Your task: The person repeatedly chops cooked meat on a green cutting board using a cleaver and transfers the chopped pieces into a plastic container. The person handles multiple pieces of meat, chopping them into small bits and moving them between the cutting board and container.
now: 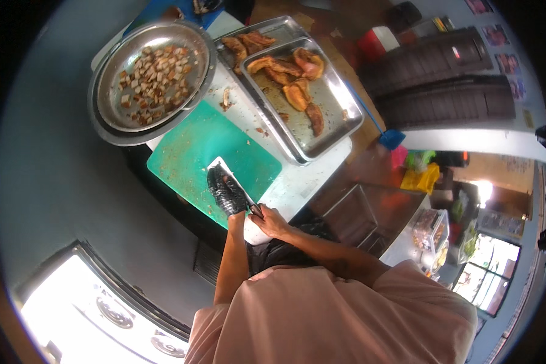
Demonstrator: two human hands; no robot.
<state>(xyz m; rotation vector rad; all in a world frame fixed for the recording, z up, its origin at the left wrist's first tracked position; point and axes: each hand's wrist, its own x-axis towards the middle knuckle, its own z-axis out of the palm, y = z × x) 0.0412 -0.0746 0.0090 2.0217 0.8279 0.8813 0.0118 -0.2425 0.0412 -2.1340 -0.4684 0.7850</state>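
My right hand [270, 221], bare, grips the dark handle of a broad-bladed kitchen knife [217, 162]. The bright blade points away from me over a green cutting board [189, 141]. My left hand [226, 190], in a black glove, lies along the blade and covers much of it. Whether its fingers pinch anything is hidden. Crumbs dot the board. Beyond it on the left is a wide metal bowl [111, 107] with diced browned meat [161, 75]. To the right, large cooked meat pieces [297, 94] lie in a metal tray [295, 141].
The upper tray overlaps a second metal tray [225, 45] holding more meat. Scraps [226, 98] litter the white table [295, 195]. A grey wall [63, 150] runs along the left. A blue dustpan [392, 139], a yellow bag [421, 178] and a clear plastic container [430, 230] are farther right.
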